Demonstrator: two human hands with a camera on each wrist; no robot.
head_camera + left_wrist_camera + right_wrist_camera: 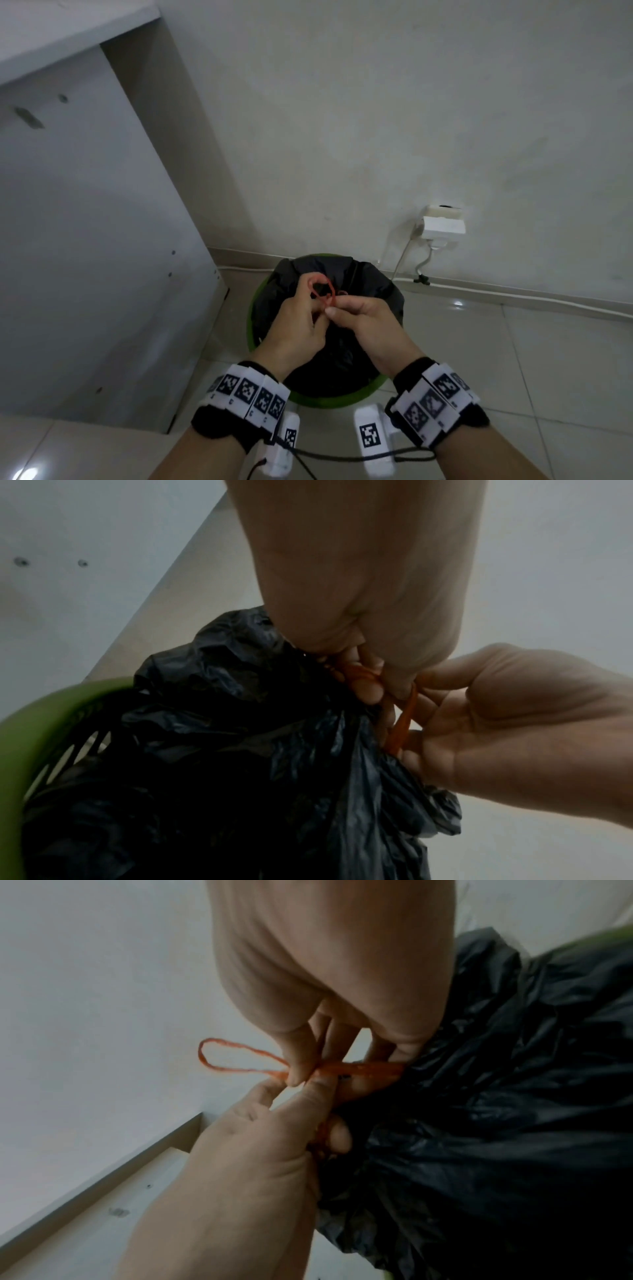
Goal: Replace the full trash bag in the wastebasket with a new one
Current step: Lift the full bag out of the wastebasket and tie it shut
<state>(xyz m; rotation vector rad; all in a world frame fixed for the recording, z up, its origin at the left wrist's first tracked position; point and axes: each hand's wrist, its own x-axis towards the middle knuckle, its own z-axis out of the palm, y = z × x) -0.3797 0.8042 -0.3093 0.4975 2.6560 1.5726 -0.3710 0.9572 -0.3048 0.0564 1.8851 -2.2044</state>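
Note:
A green wastebasket [330, 400] stands on the floor against the wall with a full black trash bag [371, 284] in it. The bag's mouth is gathered together. Both my hands are above it and pinch its red drawstring [324, 287]. My left hand [307, 297] holds the string near a small loop that sticks up. My right hand [337, 308] pinches the strands just beside it. The right wrist view shows the drawstring [236, 1056] looping out past my right hand's fingertips [297, 1069]. The left wrist view shows the drawstring [401, 727] running between the fingers of both hands over the bag [240, 750].
A tall white cabinet panel [102, 240] stands close on the left of the basket. On the wall to the right is a white socket with a plug [442, 224], and a cable [513, 295] runs along the baseboard. Tiled floor [513, 359] lies to the right.

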